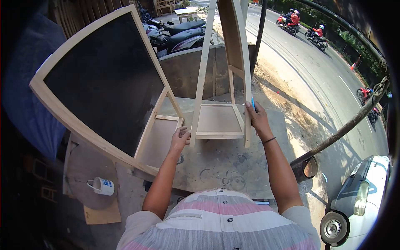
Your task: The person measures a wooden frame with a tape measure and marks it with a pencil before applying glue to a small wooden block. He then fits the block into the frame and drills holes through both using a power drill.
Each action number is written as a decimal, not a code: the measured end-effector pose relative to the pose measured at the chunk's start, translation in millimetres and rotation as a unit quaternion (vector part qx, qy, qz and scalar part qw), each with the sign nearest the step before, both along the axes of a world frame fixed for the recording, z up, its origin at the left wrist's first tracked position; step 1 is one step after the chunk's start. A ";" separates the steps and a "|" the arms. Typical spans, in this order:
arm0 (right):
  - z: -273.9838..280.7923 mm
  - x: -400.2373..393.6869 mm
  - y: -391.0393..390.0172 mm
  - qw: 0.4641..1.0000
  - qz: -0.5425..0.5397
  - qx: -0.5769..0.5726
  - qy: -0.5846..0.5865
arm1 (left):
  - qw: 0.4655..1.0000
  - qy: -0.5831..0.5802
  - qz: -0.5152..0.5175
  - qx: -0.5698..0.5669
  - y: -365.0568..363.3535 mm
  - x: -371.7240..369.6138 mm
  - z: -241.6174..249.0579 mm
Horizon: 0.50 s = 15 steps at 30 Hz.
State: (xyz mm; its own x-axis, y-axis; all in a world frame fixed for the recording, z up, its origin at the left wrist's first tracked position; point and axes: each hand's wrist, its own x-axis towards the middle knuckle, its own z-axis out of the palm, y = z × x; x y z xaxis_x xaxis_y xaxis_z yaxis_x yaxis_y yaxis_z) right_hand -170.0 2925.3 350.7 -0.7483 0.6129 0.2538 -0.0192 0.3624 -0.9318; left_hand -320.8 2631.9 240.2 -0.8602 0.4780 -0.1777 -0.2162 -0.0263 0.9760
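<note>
A pale wooden A-frame stand (pixel 220 135) with a light panel shelf (pixel 219 118) stands on the worn table in front of me. At its lower left leg is my left hand (pixel 180 139), fingers bent against the wood. My right hand (pixel 258 121) is closed around the right leg, with a slim blue pen or pencil (pixel 252 101) poking up between thumb and fingers. Left of my arm, a second wooden stand holds a large black chalkboard (pixel 102 77); its own lower shelf (pixel 162 135) reaches toward my left hand.
The stained table (pixel 266 166) spreads below the stand. A white bucket (pixel 103 186) sits on a lower round surface at left. Parked motorcycles (pixel 183 35) are behind a low barrier. A bent pole (pixel 339 133) crosses at right, beside a road with riders and a parked car (pixel 358 204).
</note>
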 end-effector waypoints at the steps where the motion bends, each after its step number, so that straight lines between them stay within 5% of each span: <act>1: -6.3 11.1 -8.4 0.999 0.007 -0.033 -0.023 | 1.000 -0.004 0.001 -0.003 -7.2 -0.6 -8.5; 4: -28.5 39.8 -28.8 0.999 0.009 -0.035 -0.029 | 0.983 -0.117 -0.130 -0.055 -18.2 -3.1 -28.7; 15: -120.9 115.8 -73.1 0.994 0.004 -0.057 -0.096 | 0.962 -0.146 -0.147 -0.177 -25.3 12.3 -128.5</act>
State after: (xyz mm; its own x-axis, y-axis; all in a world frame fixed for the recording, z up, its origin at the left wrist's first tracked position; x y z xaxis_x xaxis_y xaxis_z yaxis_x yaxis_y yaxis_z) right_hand -54.2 2852.2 229.8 -0.7814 0.6230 0.0359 0.1594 0.2550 -0.9537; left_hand -308.5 2606.6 111.8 -0.5855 0.5578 -0.5883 -0.4299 0.4015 0.8087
